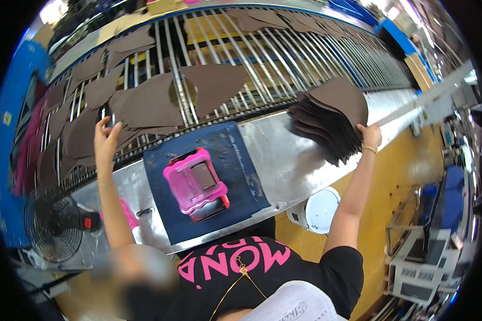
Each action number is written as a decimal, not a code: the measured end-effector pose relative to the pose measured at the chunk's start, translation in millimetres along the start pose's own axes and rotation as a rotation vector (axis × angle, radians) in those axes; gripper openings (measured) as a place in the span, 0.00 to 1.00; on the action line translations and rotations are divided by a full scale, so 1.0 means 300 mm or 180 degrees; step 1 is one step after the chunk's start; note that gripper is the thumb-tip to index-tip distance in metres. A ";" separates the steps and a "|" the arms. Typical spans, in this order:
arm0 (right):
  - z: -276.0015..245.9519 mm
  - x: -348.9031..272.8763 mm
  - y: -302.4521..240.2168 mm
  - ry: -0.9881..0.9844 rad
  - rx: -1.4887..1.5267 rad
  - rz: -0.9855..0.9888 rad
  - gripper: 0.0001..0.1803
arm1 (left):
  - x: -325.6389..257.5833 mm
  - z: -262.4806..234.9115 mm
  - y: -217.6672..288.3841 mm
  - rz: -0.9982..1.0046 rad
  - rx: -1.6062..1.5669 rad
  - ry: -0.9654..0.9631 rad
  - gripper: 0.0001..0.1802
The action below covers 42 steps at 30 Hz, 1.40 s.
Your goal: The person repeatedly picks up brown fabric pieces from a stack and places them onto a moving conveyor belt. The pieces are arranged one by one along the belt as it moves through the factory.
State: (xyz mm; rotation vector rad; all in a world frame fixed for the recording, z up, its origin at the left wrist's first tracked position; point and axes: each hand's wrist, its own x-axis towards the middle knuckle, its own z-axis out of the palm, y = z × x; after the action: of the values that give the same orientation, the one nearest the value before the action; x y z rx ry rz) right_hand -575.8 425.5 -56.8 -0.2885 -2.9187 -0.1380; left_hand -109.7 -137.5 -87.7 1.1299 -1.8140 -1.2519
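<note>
Left grip (pixel 107 140) gapes, empty, by the rollers (pixel 273 64), whose brown pieces (pixel 150 102) seem ungathered; right grip (pixel 370 136), closure unclear, touches the gathered stack (pixel 332 112) alongside.

Kinda messy, fanned-out stack of dark brown cut sheets (pixel 340 101) sits on the metal table (pixel 268 152), plus a matching brown piece (pixel 150 104) flat across the metal rods (pixel 326 61).
</note>
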 end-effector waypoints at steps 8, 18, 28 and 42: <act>-0.123 -0.103 0.004 0.1202 0.0840 -0.0975 0.14 | -0.015 0.011 0.061 0.0414 0.0004 -0.0252 0.25; -0.482 -0.609 -0.312 -0.0011 0.5281 -0.1940 0.19 | -0.237 0.251 0.350 0.0882 -0.1045 -0.1672 0.29; -0.370 -0.974 -0.588 -0.2046 0.4555 -0.3988 0.13 | -0.338 -0.179 0.391 0.0691 -0.0417 -0.0917 0.09; -0.267 -0.961 -0.588 -0.1626 0.3550 -0.5000 0.06 | -0.514 -0.264 0.255 0.0308 0.0571 -0.1036 0.04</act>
State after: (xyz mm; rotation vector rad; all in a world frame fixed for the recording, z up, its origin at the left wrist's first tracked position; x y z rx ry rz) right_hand -319.3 191.1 -52.6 2.2133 -2.2358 1.3582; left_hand 0.9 -14.3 4.6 0.9590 -2.2328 -1.2948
